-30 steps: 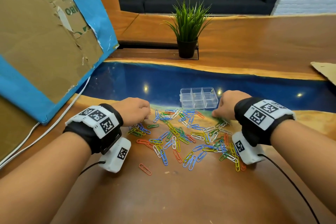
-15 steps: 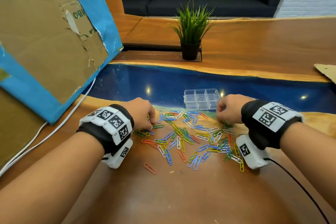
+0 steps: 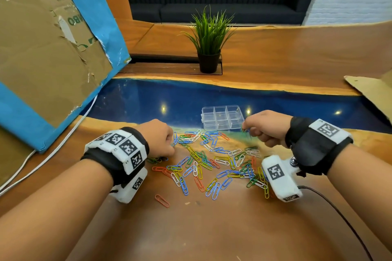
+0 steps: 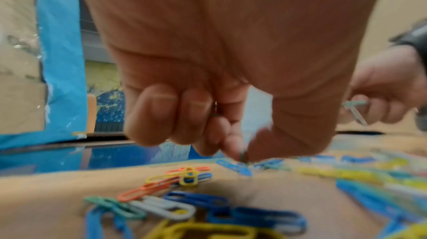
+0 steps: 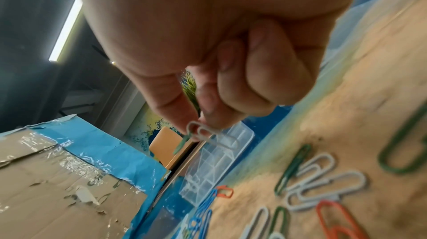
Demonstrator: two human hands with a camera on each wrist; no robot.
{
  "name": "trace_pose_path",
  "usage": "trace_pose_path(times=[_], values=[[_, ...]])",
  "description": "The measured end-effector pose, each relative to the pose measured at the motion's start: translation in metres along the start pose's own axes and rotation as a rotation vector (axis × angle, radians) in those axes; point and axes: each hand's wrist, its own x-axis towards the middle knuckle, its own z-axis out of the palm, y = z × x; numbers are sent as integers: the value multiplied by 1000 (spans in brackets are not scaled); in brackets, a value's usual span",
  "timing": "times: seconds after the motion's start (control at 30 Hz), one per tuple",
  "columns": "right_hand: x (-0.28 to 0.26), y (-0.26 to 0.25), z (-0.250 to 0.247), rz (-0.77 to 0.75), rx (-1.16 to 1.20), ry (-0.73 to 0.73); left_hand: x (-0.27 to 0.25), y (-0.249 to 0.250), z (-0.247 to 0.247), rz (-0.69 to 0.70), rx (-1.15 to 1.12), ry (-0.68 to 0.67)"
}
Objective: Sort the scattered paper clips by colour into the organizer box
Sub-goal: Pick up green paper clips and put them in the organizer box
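Sorting has barely begun. The clear plastic organizer box with six compartments [image 3: 222,117] sits open on the far side of the wood-and-blue-resin worktop [image 3: 212,229], and almost all its compartments look empty; only a faint glint shows in the far right one, too small to tell what it is. Nearly the whole heap of coloured wire paper clips [image 3: 209,162] — blue, green, yellow, white and orange — lies scattered just near of the box, between the two wrists, with one orange clip [image 3: 162,200] lying apart on the near side.

The right hand [image 3: 266,128] hovers just right of the box's near right corner. Its thumb and forefinger pinch a white paper clip [image 5: 211,136] together with a green paper clip [image 5: 182,143], the other fingers [image 5: 272,78] curled into the palm.

The left hand [image 3: 158,136] is down at the left edge of the heap, fingers [image 4: 150,115] clenched; its thumb and forefinger tips nip something dark green at the worktop, probably a clip, though blur keeps this from being certain.

What remains, judging by the heap, is practically the whole job: every colour still needs its own compartment.
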Motion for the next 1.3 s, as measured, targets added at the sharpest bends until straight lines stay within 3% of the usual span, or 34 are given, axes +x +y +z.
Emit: trace_pose_path(times=[0.23, 0.4, 0.6, 0.8, 0.97, 1.17, 1.3], values=[[-7, -6, 15, -36, 131, -75, -2, 20, -4, 68, -377, 55], [-13, -12, 23, -95, 107, -151, 1, 38, 0, 125, -800, -62], [-19, -15, 28, -123, 138, -171, 3, 54, 6, 153, -902, -217], [-21, -18, 31, -138, 166, -169, 3, 65, 8, 45, -1000, -270], [-13, -17, 28, -100, 339, -118, 3, 60, 4, -42, -1212, -311], [1, -21, 23, -56, 504, -51, 19, 54, 1, -166, -1318, -218], [12, -35, 20, -35, 481, -52, 30, 62, -15, -209, -1380, -124]])
